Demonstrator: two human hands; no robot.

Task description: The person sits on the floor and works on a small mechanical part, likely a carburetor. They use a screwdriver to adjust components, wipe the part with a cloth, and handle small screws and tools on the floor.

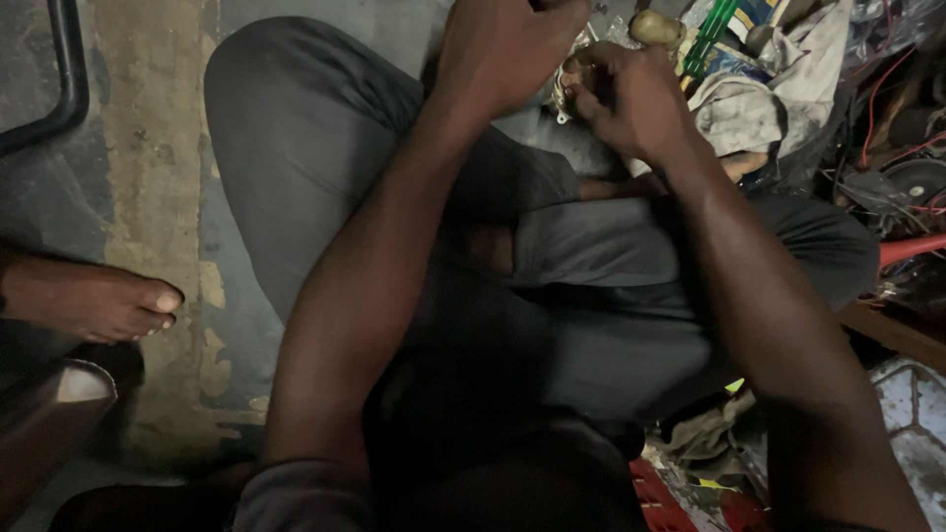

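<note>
Hands met near the top edge of the view, above the person's bent knees in grey trousers point(325, 128). The left hand point(503, 49) was curled, its back turned to the camera, so whether its fingers pressed on anything could not be told. The right hand point(626, 94) sat just beside it, fingers pinched narrowly on a small shiny metal part point(567, 89) that showed only as a pale glint between the two hands — its shape was too hidden to make out. Both forearms ran down the middle of the view toward the camera.

Just beyond the right hand lay a rounded tan knob point(655, 28), a green plastic strip point(711, 34) and a crumpled pale rag point(749, 103). Farther right sat a tangle of red wires point(887, 89) and a dark round part point(916, 177) — all in a heap on the floor. A red crate point(660, 498) showed at the lower edge under the right arm.

At the left edge a bare foot point(99, 300) of another person rested on the worn concrete floor point(148, 148), well apart from the hands, with a black tube point(69, 69) curving above it
</note>
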